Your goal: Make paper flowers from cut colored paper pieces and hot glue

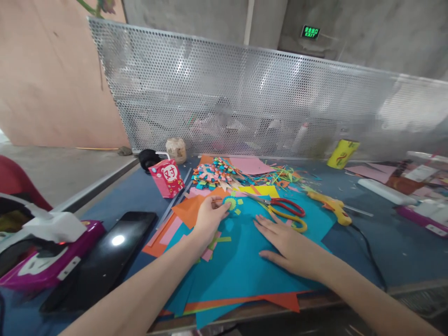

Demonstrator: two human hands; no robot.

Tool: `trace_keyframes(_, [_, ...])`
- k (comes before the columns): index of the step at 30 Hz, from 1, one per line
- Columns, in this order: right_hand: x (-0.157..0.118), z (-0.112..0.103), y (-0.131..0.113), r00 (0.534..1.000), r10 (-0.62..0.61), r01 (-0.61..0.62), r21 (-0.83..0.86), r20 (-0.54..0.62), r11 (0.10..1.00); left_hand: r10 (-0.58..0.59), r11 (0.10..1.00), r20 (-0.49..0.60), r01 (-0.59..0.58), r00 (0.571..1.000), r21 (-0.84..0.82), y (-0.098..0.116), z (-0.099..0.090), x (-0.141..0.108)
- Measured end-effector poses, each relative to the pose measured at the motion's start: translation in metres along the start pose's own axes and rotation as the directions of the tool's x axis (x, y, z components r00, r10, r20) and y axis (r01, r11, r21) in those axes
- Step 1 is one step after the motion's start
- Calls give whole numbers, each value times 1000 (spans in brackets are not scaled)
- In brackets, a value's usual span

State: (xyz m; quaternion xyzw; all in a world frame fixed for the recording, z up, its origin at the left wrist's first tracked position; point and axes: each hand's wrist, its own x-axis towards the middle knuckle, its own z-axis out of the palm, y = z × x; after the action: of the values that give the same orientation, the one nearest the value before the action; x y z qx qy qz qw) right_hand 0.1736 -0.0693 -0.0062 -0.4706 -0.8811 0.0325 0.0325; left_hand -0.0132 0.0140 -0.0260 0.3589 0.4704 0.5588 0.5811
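My left hand (212, 212) has its thumb and fingers closed at the edge of a small round yellow-green paper piece with a notched rim (231, 204). Little green paper squares (240, 201) lie just right of that piece. My right hand (282, 240) rests flat, fingers spread, on a large sheet of blue paper (231, 275). Scissors with red and yellow handles (287, 207) lie beyond my right fingertips. Pink and green paper strips (213, 245) are scattered near my left wrist.
Behind the sheets are a pile of multicoloured paper curls (217, 173) and thin scraps (287, 176). A yellow glue gun (331, 205) lies right, its cord trailing forward. A phone (105, 256), purple power strip (84, 242) and red drink carton (167, 178) are left. A perforated screen (245, 93) stands behind.
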Motion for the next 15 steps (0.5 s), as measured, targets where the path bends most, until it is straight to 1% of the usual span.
trace_keyframes(1, [-7, -2, 0, 1000, -18, 17, 60, 22, 998, 0, 1000, 0, 0, 1000, 1, 0, 0, 0])
trace_keyframes(3, [-23, -7, -1, 990, -132, 121, 207, 40, 971, 0, 1000, 3, 0, 1000, 2, -1, 0, 1])
trace_keyframes(4, [-29, -10, -1, 980, -197, 182, 289, 23, 940, 1, 1000, 5, -1, 1000, 3, -1, 0, 1])
trace_keyframes(5, [-33, -12, 0, 972, -235, 224, 355, -13, 908, 2, 1000, 9, -2, 1000, 3, -1, 0, 1])
trace_keyframes(6, [-33, -12, 0, 972, -224, 234, 390, -73, 890, 4, 1000, 12, -4, 1000, 4, -1, 0, 1])
trace_keyframes(7, [-31, -12, 0, 977, -173, 210, 392, -128, 896, 7, 1000, 15, -7, 1000, 4, -1, 0, 1])
trace_keyframes(8, [-26, -12, -1, 982, -109, 159, 368, -152, 916, 10, 1000, 16, -10, 1000, 3, -1, 0, 1])
trace_keyframes(9, [-21, -10, -2, 987, -54, 102, 334, -151, 937, 12, 1000, 17, -12, 1000, 2, -1, -1, 0])
trace_keyframes(10, [-16, -9, -4, 994, -35, 66, 307, -106, 949, 14, 1000, 16, -14, 1000, 0, 0, -1, 0])
trace_keyframes(11, [-13, -8, -7, 997, -60, 72, 293, -51, 953, 14, 1000, 15, -14, 1000, -1, 0, -1, 0])
trace_keyframes(12, [-12, -6, -9, 993, -120, 114, 302, 3, 947, 12, 1000, 14, -12, 1000, -3, 0, -1, 0])
trace_keyframes(13, [-14, -5, -11, 979, -202, 180, 334, 32, 925, 9, 1000, 14, -9, 1000, -4, 0, -1, 0])
trace_keyframes(14, [-18, -4, -12, 957, -289, 257, 397, 21, 881, 6, 1000, 14, -6, 1000, -6, -1, -1, 1])
trace_keyframes(15, [-23, -3, -12, 933, -360, 328, 477, -27, 815, 3, 1000, 15, -3, 1000, -7, -1, -1, 1])
